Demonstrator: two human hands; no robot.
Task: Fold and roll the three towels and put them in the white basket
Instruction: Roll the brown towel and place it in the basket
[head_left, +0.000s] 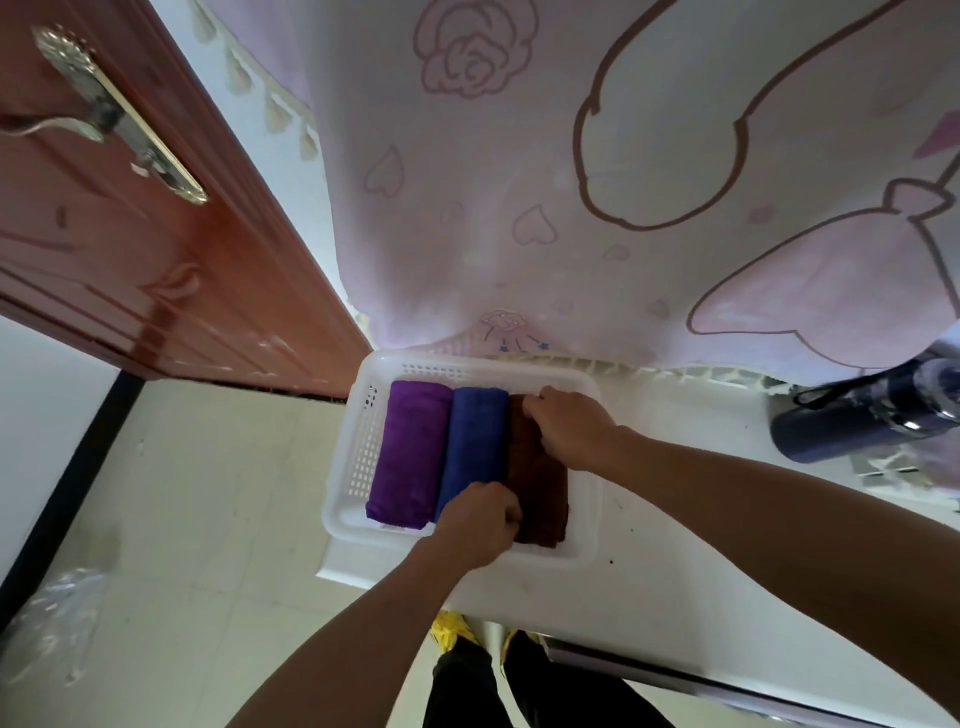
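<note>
A white slotted basket (358, 452) sits at the left end of a white table. Inside it lie three rolled towels side by side: purple towel (408, 452) on the left, blue towel (475, 441) in the middle, brown towel (540, 483) on the right. My left hand (480, 522) grips the near end of the brown towel, its fingers curled between the blue and brown rolls. At the far end of the same roll, my right hand (569, 426) grips the brown towel with curled fingers. Both hands hide parts of the brown roll.
A pink patterned cloth (597, 182) hangs behind the basket. A dark bottle (852, 421) lies on the white table (675, 566) at the right. A brown door (156, 234) with a metal handle stands to the left. Tiled floor and crumpled plastic lie below left.
</note>
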